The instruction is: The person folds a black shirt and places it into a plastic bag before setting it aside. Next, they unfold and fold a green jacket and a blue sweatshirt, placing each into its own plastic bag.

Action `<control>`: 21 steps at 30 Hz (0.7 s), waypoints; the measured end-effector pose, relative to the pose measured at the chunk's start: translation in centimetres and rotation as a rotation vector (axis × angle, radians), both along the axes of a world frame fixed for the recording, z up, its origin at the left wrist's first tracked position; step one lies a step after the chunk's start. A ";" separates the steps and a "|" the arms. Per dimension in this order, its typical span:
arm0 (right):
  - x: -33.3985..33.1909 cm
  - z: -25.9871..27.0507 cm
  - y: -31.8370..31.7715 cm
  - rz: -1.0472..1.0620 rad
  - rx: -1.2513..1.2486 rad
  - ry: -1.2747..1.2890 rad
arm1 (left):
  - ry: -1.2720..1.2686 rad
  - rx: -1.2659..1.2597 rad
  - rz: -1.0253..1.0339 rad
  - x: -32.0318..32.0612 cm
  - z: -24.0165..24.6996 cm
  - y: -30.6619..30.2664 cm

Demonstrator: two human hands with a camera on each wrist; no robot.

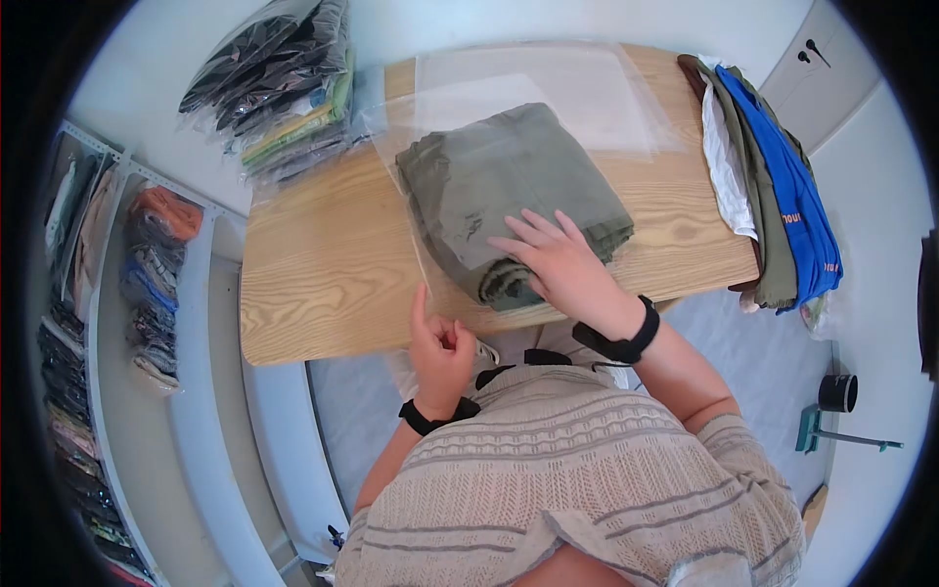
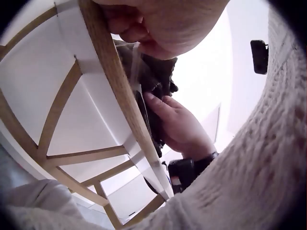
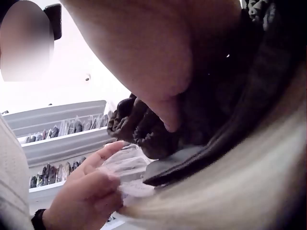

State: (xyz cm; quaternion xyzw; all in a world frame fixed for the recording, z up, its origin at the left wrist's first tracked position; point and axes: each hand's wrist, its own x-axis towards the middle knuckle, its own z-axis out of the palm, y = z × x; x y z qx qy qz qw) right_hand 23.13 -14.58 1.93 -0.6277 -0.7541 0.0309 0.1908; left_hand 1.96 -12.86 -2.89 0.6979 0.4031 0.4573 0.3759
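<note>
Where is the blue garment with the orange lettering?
In the head view, the blue garment hangs over the right-hand end of the wooden table, immediately right of an olive garment.

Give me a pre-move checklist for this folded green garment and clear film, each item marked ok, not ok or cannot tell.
1. Green garment folded on the table: ok.
2. Right hand resting on it: ok.
3. Left hand pinching clear film: ok.
4. Film smooth beside the left hand: not ok, wrinkled.
5. Garment fully inside the film: cannot tell.
</note>
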 end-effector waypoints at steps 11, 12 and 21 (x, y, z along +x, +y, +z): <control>-1.1 -0.1 1.0 0.039 -0.015 -0.112 | 0.285 0.667 -0.520 2.6 2.7 -0.6; -1.2 -0.1 0.9 0.042 -0.008 -0.119 | 0.342 0.638 -0.545 3.2 2.3 -0.4; -0.4 -0.4 2.1 0.029 -0.166 -0.238 | 0.421 0.606 -0.505 4.1 0.0 0.2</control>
